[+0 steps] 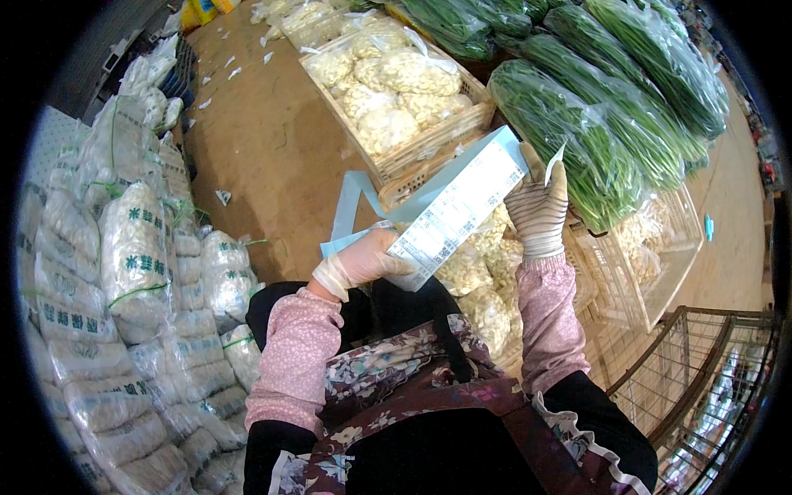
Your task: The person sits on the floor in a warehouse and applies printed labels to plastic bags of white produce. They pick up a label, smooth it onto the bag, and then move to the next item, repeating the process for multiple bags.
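Observation:
My left hand [370,258], in a thin pale glove, grips the lower end of a strip of printed labels [461,207] on light blue backing. Part of the blue backing [352,204] trails in a bent loop beyond that hand. At the strip's upper end is my right hand [539,207], in a soiled, ribbed glove. A small white label [555,162] stands out from its fingertips; whether it also pinches the strip is hard to tell. Under the strip are clear bags of peeled garlic cloves [486,315], in a crate mostly hidden by my arms.
Ahead, a cream plastic crate [346,120] holds bagged garlic cloves. Bagged green stalks [575,136] are piled at the right, above another crate [671,272]. Stacked white plastic packages [136,247] rise at the left. A wire-mesh cart [687,371] stands at lower right.

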Demonstrator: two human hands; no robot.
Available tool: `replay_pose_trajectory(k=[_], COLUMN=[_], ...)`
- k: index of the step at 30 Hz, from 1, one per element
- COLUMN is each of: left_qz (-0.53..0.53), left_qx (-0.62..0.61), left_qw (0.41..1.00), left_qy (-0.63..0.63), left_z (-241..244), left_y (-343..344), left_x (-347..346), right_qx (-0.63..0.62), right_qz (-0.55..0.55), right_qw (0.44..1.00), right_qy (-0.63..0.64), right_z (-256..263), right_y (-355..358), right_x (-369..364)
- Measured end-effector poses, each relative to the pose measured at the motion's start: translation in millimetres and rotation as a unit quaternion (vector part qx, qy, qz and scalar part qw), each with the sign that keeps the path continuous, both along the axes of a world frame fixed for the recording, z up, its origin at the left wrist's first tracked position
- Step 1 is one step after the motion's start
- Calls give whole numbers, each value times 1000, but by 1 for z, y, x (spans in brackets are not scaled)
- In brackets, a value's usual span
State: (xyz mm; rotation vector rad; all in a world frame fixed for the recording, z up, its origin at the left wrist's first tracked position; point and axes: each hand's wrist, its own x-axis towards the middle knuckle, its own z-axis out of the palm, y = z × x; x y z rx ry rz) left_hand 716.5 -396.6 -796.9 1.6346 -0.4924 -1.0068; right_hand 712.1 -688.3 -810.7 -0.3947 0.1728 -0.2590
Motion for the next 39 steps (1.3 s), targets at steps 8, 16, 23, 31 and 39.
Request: replay_pose_trajectory(k=[8, 16, 23, 31, 39], left_qz=[-12, -32, -14, 18, 272], left_qx=[0, 12, -3, -42, -119], left_qw=[1000, 999, 999, 999, 953], left_qy=[-4, 13, 47, -7, -51], left_z=[-2, 9, 7, 4, 0], left_y=[4, 5, 7, 15, 42], left_x=[0, -1, -1, 10, 45], right_qx=[25, -8, 11, 3, -71], right_qz=[0, -39, -32, 50, 162], right_qw=[999, 999, 999, 993, 980], right_qy=[-21, -16, -17, -104, -88], right_z=[4, 8, 7, 54, 104], right_y=[-22, -36, -36, -1, 98], right_x=[-1, -1, 1, 40, 122])
